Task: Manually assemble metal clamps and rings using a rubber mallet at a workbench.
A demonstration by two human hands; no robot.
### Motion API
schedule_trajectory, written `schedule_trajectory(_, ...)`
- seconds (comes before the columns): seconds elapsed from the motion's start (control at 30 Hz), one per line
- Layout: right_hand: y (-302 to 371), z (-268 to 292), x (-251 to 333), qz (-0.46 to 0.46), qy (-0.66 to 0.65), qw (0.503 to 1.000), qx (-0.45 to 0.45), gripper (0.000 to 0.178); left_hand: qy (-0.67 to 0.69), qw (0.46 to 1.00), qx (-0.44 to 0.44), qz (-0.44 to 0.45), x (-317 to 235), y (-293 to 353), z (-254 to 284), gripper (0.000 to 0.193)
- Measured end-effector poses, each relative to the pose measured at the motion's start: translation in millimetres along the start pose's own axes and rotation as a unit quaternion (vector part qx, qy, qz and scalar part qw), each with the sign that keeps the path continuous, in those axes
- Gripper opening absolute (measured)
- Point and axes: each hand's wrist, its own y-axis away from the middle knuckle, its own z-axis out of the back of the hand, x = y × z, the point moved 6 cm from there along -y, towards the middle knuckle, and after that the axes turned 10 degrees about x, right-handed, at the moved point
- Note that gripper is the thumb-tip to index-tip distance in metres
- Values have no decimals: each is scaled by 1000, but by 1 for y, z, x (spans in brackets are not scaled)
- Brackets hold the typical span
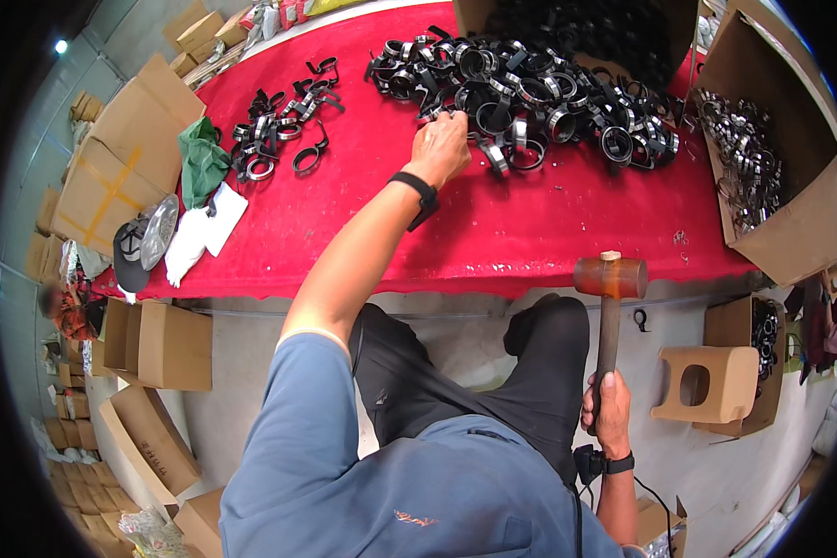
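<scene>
While the right hand [611, 415] grips a mallet [610, 314], the left hand [442, 147] is at the ring pile [535, 91], grip unclear; plenty to go, I'd say, small heap [268, 133] left of the pile.

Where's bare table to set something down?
Between the small ring cluster and left forearm, red cloth is nearly bare. Between the big ring pile and mallet head it is open, lightly littered. Crowded: back centre, beyond the left hand.

The person's shirt [493, 493] is blue-grey and short-sleeved, with a small orange marking [416, 518]; the trousers [551, 381] are black. The left wristband [423, 198] and right wristband [620, 463] are black, the latter beside a black box [587, 461].
</scene>
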Motion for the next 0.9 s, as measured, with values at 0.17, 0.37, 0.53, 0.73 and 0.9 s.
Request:
schedule_trajectory(0.17, 1, -4, -1, 12, -15, 1000, 18, 61, 50, 993, 76, 70, 19, 39, -14, 19)
schedule_trajectory(0.37, 3, -15, 3, 1, -16, 999, 29, 58, -10, 991, 130, -39, 17, 34, -38, 23)
schedule_trajectory(0.53, 7, -15, -2, 8, -6, 1000, 15, 58, 20, 960, 262, -102, 2, 35, -40, 33)
schedule_trajectory(0.73, 9, -11, -10, -8, -35, 999, 2, 59, 24, 963, 203, -174, 3, 43, -18, 22)
schedule_trajectory(0.9, 8, -11, -13, -15, -37, 999, 6, 61, 94, 977, 164, -100, 38, 47, -10, 17)
